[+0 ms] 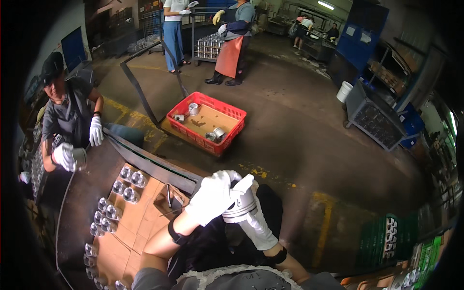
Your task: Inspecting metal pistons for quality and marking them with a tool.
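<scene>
A silvery metal piston [240,209] with grooves round its side is held up in front of my lap. My left hand [212,195], in a white glove, grips it from the left and over the top. Its far side rests against my gloved right hand [259,228], whose fingers wrap round the lower right of it. Part of the piston's upper end is hidden by the gloves. Left of my arms, several more pistons [130,195] stand in rows on cardboard [137,220] over the bench. A small open box [170,200] with a dark rod-like tool lies by my left forearm.
Beyond the bench, a red crate [208,123] on a trolley holds several pistons. At left, a co-worker [72,111] in white gloves holds another piston. Two people stand near a loaded cart [209,47]. Green crates [386,237] sit at right.
</scene>
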`<state>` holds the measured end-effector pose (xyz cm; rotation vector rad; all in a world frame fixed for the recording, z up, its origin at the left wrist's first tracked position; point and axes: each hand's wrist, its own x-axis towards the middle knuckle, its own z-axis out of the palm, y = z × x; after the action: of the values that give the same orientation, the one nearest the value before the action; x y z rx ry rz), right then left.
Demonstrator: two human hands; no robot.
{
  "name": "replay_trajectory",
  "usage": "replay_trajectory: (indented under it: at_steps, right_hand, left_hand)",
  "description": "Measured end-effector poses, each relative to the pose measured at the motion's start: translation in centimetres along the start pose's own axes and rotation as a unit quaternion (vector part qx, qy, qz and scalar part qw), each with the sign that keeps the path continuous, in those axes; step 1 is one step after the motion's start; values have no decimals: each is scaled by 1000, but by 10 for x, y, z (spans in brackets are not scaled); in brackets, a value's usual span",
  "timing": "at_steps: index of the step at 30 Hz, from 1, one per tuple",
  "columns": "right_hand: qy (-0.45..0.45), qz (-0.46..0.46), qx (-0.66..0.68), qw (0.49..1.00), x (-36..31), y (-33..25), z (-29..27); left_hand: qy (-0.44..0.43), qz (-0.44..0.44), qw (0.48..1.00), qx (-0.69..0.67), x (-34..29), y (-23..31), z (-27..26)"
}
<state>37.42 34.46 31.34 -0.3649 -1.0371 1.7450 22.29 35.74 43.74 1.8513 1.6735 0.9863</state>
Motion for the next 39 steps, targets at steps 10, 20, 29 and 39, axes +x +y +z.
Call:
replay_trajectory:
  at_steps: [10,20,29,39]
  right_hand:
    - [77,193,465,861,-1,-38,10]
    - [-11,181,519,835,-21,-28,4]
    - [-22,127,504,854,-10,-37,0]
    - [55,201,342,916,-9,-20,-7]
  left_hand:
    - [25,125,980,-154,-9,-14,-3]
    - [-29,65,976,-208,-9,-19,16]
    - [-20,86,959,-269,-4,-17,26]
    - [28,40,987,-155,-21,-58,18]
